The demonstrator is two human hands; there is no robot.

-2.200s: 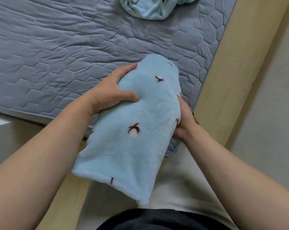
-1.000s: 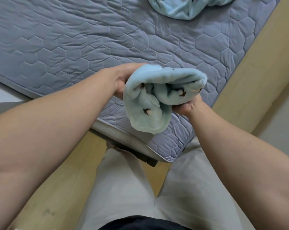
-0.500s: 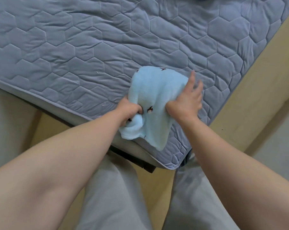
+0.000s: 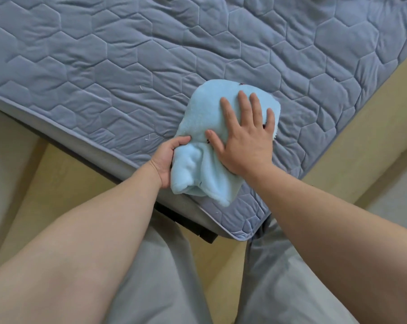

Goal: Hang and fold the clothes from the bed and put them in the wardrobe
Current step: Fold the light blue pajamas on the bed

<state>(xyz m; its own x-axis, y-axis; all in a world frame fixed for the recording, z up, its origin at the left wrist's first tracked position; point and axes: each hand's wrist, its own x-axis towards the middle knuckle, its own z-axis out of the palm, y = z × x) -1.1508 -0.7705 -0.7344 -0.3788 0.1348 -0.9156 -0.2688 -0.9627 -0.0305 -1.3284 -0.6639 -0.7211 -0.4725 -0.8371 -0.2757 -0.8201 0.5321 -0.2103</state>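
One folded garment (image 4: pixel 205 113) of pale blue fleece lay on the bed (image 4: pixel 104 66), close to its near corner, with the lower end reaching almost to the mattress edge. The fabric looked soft and thick, bunched into a rounded, lumpy bundle, with a few small dark marks showing on it. Its near end was doubled into loose rolls and ended in a blunt point.

Both hands were on it. The right hand (image 4: pixel 244 139) lay flat on top, fingers straight and spread apart, palm pressing the fleece down. The left hand (image 4: pixel 167 157) gripped the near left side of the bundle, thumb on top and the fingers curled underneath, clamped on a fold of the fabric.

Under the garment, the bed was covered with a grey-blue quilted cover, stitched in large hexagons and slightly wrinkled, with a piped seam along the edge. A few bits of white lint sat on it. Below the mattress edge a dark strip of bed frame (image 4: pixel 186 220) showed near the corner.

Around the bed was a smooth, pale yellow wooden floor (image 4: pixel 64 174). Paler grey surfaces showed at the far left and lower right, though what they were could not be told. At the bottom, both bare forearms reached in above legs in light grey trousers (image 4: pixel 162 277).
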